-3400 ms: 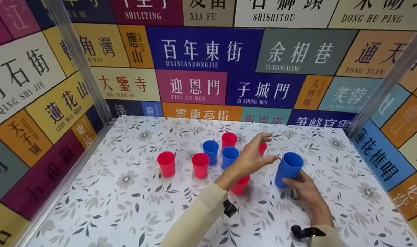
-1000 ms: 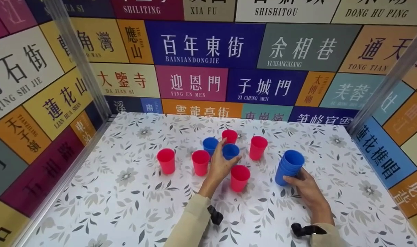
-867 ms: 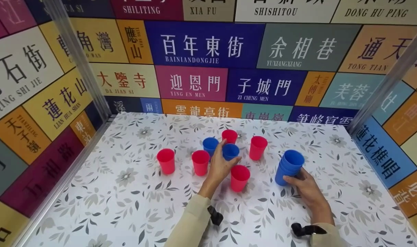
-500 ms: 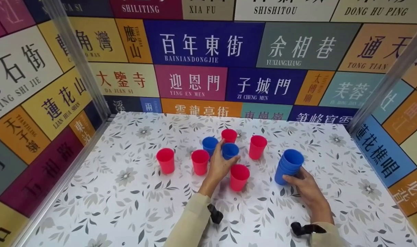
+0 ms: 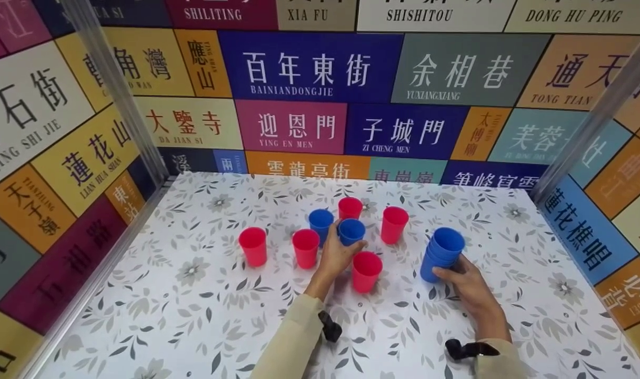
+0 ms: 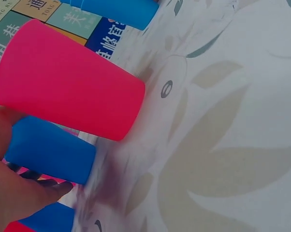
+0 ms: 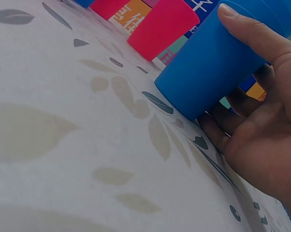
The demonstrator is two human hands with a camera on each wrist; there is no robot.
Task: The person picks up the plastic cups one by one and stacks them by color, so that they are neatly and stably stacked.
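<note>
My left hand grips a blue cup in the middle of the group, thumb on its near side and fingers round its left. In the left wrist view that blue cup stands upright on the table behind a red cup. At the right, my right hand holds a stack of nested blue cups low on its side. The right wrist view shows the thumb lying along the stack, fingers curled behind it. Another blue cup stands just left of the gripped one.
Several red cups stand upright around: one at far left, one beside my left hand, one in front, one behind and one right of centre. Sign-patterned walls enclose the floral table.
My left hand has come left and down from near the blue stack to the middle blue cup, uncovering the red cups. The right hand keeps its hold on the stack.
</note>
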